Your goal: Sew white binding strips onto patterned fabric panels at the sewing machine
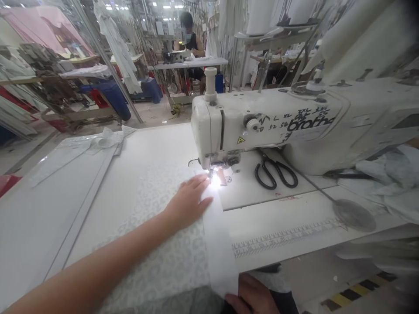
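Observation:
My left hand (190,200) lies flat, fingers stretched out, on white patterned fabric (157,244) just left of the needle and presser foot (216,176) of a white sewing machine (268,122). A plain white strip (218,244) runs from the needle back toward me along the fabric's right edge. My right hand (252,296) is at the table's near edge, fingers curled on the lower end of that strip; part of the hand is below the frame.
Black scissors (275,172) lie on the machine bed right of the needle. A ruler (284,237) is printed along the table front. Crumpled white cloth (104,139) sits far left, more cloth at right (393,174). Another person (190,37) works at a distant table.

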Tool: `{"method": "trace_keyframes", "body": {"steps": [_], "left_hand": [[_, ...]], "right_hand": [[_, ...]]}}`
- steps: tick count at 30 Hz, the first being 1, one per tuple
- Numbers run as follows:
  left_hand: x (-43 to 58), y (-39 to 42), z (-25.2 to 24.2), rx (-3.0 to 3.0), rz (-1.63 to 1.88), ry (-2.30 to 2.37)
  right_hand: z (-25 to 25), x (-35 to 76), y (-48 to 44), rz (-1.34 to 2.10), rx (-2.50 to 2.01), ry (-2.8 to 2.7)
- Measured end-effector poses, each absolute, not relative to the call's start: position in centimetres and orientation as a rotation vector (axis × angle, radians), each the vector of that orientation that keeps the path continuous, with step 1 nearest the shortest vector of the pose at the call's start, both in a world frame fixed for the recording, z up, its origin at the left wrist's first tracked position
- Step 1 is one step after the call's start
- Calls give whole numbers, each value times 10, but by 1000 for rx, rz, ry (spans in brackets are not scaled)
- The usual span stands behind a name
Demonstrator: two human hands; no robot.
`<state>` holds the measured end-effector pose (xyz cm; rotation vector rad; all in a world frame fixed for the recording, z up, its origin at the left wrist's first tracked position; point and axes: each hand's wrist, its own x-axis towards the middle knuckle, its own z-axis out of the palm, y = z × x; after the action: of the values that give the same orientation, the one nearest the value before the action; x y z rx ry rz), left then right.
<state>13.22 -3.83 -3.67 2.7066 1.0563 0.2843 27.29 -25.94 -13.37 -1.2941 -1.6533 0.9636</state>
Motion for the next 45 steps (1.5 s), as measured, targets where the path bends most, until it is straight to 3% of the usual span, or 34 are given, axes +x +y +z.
{"method": "trace_keyframes", "body": {"steps": [5,13,26,33,37,42,45], "left_hand": [[133,-39,-32,2743,278,1016],[118,-107,-32,2644,288,1054],[113,-99,-38,2713,257,1067],[109,-108,-36,2747,230,967],[106,-121,-34,2664,234,989],[100,-130,-30,2610,130,970],[98,-129,-29,2587,109,974]], "right_hand": [[-129,268,-270,975,-1256,-1546],[-120,268,-292,841,-1319,-1446],[-115,264,-298,769,-1394,-1432],[-103,286,-292,649,-1135,-1868],[-86,295,-275,413,-930,-2116],[-79,287,-266,192,-881,-2156],[-79,284,-261,246,-902,-2092]]}}
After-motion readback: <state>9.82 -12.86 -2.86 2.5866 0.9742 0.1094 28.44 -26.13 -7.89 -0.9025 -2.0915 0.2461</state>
